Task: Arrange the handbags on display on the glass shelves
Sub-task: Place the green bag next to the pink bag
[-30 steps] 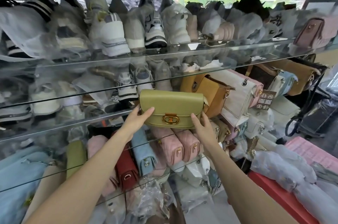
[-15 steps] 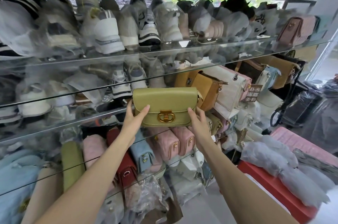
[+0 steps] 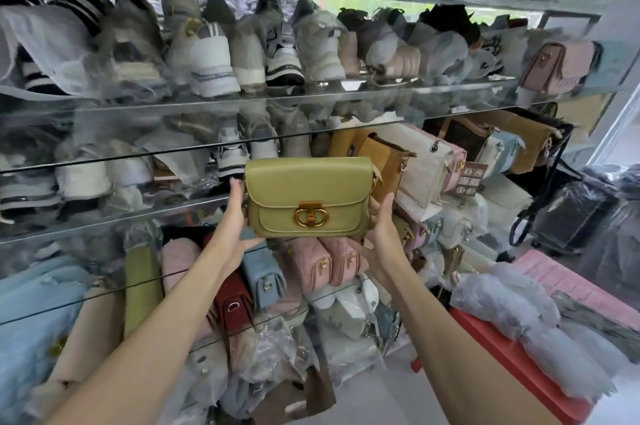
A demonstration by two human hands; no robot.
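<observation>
An olive-green handbag (image 3: 308,197) with a gold clasp stands upright at the front edge of the middle glass shelf (image 3: 114,216). My left hand (image 3: 237,220) holds its left end, fingers up along the side and thumb under the bottom. My right hand (image 3: 381,223) cups its right end from below. To its right on the same shelf lean tan (image 3: 379,154), cream (image 3: 419,164) and pink bags. Pink quilted bags (image 3: 323,265), a blue bag (image 3: 263,274) and a dark red bag (image 3: 233,303) stand on the shelf underneath.
Sneakers (image 3: 211,57) wrapped in plastic fill the upper glass shelf and the left of the middle one. A pink bag (image 3: 561,66) sits at the upper right. Plastic-wrapped goods lie on a red stool (image 3: 512,362) at lower right. Dark wrapped luggage (image 3: 571,213) stands far right.
The green handbag has shifted slightly left and upright against the shelf edge. Both hands slid lower on its ends, the left thumb now underneath.
</observation>
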